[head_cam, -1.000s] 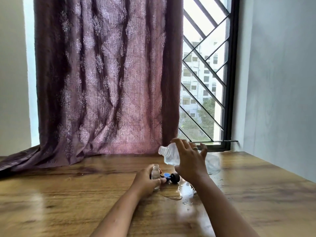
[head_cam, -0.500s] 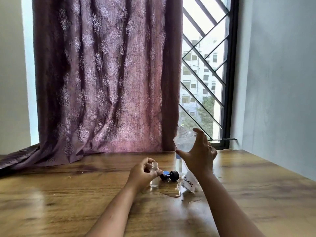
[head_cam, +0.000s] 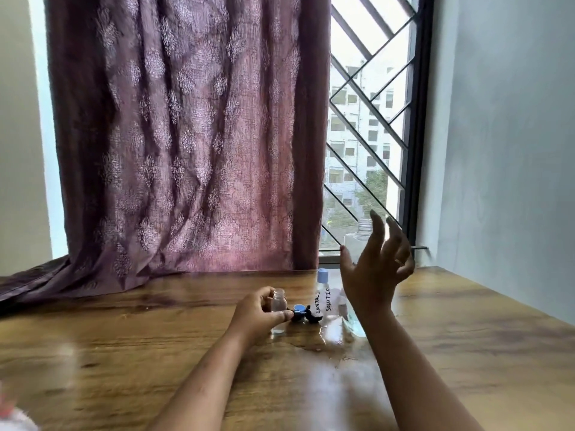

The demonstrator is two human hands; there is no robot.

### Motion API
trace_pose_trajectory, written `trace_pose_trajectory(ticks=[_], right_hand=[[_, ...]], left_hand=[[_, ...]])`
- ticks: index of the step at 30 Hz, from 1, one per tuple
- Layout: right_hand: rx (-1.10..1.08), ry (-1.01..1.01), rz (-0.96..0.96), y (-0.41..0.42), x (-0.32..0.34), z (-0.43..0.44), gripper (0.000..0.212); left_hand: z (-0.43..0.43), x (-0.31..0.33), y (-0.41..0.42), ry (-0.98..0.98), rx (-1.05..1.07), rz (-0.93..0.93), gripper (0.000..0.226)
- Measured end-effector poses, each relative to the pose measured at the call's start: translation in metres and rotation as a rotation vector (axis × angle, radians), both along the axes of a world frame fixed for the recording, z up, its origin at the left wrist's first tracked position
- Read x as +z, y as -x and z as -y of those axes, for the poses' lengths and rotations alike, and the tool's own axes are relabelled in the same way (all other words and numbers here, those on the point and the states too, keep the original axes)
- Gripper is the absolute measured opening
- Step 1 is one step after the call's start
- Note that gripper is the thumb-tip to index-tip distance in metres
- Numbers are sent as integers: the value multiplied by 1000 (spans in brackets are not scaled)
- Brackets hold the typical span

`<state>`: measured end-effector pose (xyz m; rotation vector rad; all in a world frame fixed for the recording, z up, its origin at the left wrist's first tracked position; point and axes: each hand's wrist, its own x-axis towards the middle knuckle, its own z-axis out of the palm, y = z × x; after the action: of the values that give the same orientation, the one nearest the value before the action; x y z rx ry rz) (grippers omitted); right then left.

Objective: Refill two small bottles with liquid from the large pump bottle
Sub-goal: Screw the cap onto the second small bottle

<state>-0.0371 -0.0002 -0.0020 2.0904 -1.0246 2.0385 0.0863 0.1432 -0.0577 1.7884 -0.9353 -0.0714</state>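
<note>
Left hand grips the small open bottle between thumb and curled fingers; that bottle stands upright on the wooden table, neck uncapped. Right hand is raised above the table, fingers spread wide and holding nothing; whether the palm touches the large bottle behind it cannot be determined. The large bottle stands upright near the window edge of the table, its neck bare; most of its clear body is hidden by the right hand and wrist. Just left of it stands the second small bottle, blue-capped, with black hand lettering on its side. Between the two small bottles lie loose closures, one blue-topped and the rest black, bunched together; the left thumb tip is just beside them. A puddle of clear liquid spreads on the table in front of the bottles. A patterned mauve curtain hangs behind, its hem lying on the table; a barred window shows to its right.
</note>
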Motion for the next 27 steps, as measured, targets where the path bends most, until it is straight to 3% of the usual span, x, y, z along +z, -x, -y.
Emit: trace_pose_trajectory(ticks=[2,5,7,9,11,15,22,27], right_hand=[[-71,202,-14,0,1,-2,67],[217,340,-78,-4,3,-15,45],[467,220,-267,-11,-2,-24,25],[554,5,-527,-20,-13,-27,17],[513,-125,-728,-25,-24,-28,19],[393,-124,-949,-26,-33,-33,24],[371,-136,-1023,-31,-35,-38,21],[482,-223,-825,-31,-34,-30,16]], left_hand=[[1,0,0,-2,14,7,26],[0,1,2,-6,8,24,25],[-1,1,2,-6,1,20,26],[-2,2,2,-5,-2,16,28],[-1,2,3,-2,-8,15,27],[1,1,1,-16,1,52,24],[1,3,2,-9,5,65,27],[2,1,1,2,-3,39,29]])
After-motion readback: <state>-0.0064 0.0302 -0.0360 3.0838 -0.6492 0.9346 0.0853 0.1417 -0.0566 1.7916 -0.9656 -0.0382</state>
